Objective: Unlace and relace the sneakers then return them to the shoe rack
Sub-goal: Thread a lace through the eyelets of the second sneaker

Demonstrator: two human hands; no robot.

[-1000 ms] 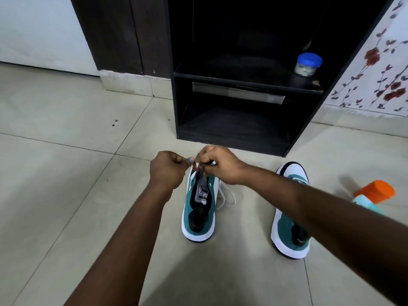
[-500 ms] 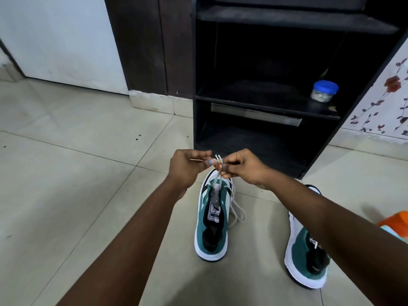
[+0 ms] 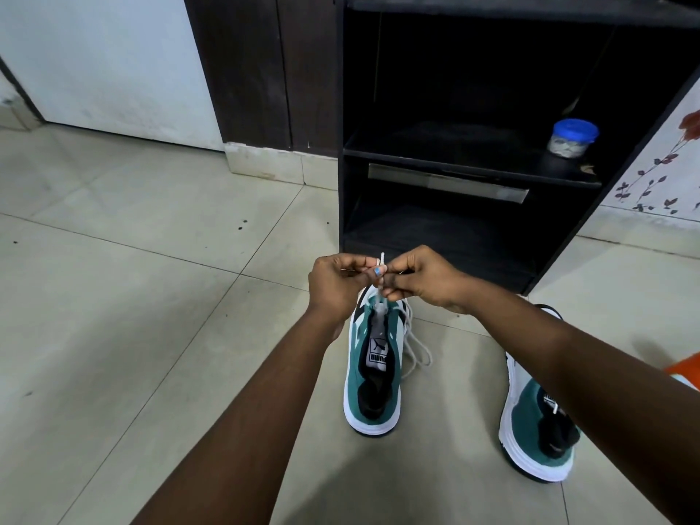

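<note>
A teal, white and black sneaker (image 3: 373,380) stands on the floor tiles with its toe toward the shoe rack (image 3: 473,161). Its white lace (image 3: 414,342) lies in loose loops over the right side. Above the toe, my left hand (image 3: 335,286) and my right hand (image 3: 420,276) meet and pinch the lace ends, whose tips stick up between my fingers. The second sneaker (image 3: 534,430) stands to the right, partly hidden by my right forearm.
The black rack has dark shelves; a small jar with a blue lid (image 3: 572,138) stands on its middle shelf. An orange object (image 3: 683,373) lies at the right edge. A dark wooden door frame (image 3: 261,70) and a white wall lie to the left.
The view has tilted up and come closer, so the rack shows more. My hands stay together on the lace ends, held slightly higher above the shoe's toe.
</note>
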